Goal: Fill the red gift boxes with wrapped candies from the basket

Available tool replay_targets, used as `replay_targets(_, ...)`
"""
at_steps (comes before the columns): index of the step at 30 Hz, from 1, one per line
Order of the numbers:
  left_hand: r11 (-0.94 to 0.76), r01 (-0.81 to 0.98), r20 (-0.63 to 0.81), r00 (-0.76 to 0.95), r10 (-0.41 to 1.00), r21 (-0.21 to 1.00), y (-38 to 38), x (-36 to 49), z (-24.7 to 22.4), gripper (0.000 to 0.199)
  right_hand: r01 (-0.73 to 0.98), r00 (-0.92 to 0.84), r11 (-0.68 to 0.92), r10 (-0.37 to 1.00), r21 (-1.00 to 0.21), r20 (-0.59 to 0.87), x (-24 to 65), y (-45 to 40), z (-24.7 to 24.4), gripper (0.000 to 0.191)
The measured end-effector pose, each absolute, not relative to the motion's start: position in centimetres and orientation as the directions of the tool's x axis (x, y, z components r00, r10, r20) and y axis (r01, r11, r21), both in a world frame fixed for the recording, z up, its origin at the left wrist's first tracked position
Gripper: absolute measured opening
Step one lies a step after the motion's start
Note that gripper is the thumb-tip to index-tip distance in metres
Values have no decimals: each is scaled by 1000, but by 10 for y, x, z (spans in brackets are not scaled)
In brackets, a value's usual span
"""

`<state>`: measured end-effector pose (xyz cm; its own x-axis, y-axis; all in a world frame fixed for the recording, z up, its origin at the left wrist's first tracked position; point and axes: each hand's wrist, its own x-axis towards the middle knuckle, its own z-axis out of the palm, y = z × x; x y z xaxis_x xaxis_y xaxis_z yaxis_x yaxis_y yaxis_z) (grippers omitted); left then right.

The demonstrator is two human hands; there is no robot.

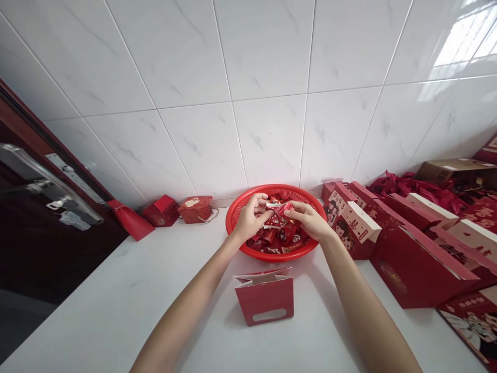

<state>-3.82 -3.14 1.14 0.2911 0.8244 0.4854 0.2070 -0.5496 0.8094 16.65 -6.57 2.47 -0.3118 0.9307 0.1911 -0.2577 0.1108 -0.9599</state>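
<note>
A red plastic basket (277, 257) holds many wrapped candies (272, 237), mostly red. Over it, my right hand (308, 218) pinches a small red wrapped candy (284, 208) between thumb and fingers. My left hand (252, 216) is close beside it, thumb and fingertips brought together over the candies; what it grips, if anything, is too small to make out. Nearer to me, a small red paper box (266, 300) with an open top and an oval cutout stands upright on the white table (155, 295), between my forearms.
Along the wall at the left are a red pouch (134, 220) and two small boxes (161, 211). Several red gift boxes (419, 264) crowd the right side, with red cloth (413, 194) behind. A dark door (39, 233) is at far left.
</note>
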Motion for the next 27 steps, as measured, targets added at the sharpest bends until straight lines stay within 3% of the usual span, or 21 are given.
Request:
replay_targets(4,-589,112,549,260,795,800,-60,-41,32,29,-236,-347,189,900,-953,264,160,-81,42,27)
replay_targets(10,-569,31,556,181,811,822,-113,-68,61,45,-304,-226,225,927,-926,299,151,-114,68,24)
replay_targets(14,-630,145,559,341,756,763,-151,-98,64,13,-334,-131,221,952,-916,277,161,-134,85,25)
replay_targets(17,-626,278,436,516,737,729,-171,-112,58,14,-251,-94,263,951,-931,294,170,-148,93,25)
replay_targets(21,-527,421,287,510,811,738,-179,-115,48,20,-146,-137,335,925,-931,355,173,-161,95,21)
replay_targets(27,-564,388,351,495,795,729,-170,-113,40,24,-58,-222,392,892,-918,394,168,-170,97,23)
